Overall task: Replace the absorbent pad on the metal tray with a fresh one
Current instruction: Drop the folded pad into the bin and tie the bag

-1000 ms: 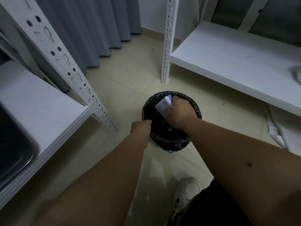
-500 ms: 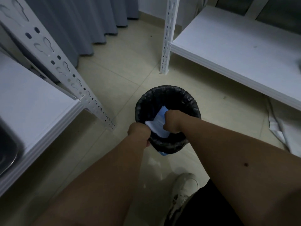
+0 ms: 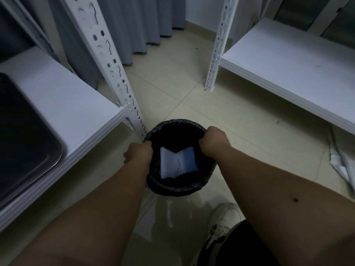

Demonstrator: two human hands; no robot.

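Observation:
A small bin lined with a black bag [image 3: 173, 188] stands on the tiled floor below me. A folded white and blue absorbent pad [image 3: 177, 162] lies loose inside it. My left hand [image 3: 137, 153] grips the bin's left rim. My right hand [image 3: 214, 142] grips the right rim. Neither hand touches the pad. The dark metal tray [image 3: 28, 143] sits on the white shelf [image 3: 63, 96] at the left, partly cut off by the frame edge.
A perforated white shelf post [image 3: 107, 60] stands just left of the bin. A second white shelf [image 3: 292, 66] and its post [image 3: 217, 45] are at the right. Grey curtains [image 3: 134, 24] hang behind. Crumpled white packaging [image 3: 342, 166] lies on the floor at right. My shoe [image 3: 222, 221] is below the bin.
My right hand let go of the pad, which now lies in the bin, and moved to the bin's right rim. The view shifted, bringing the metal tray back into sight.

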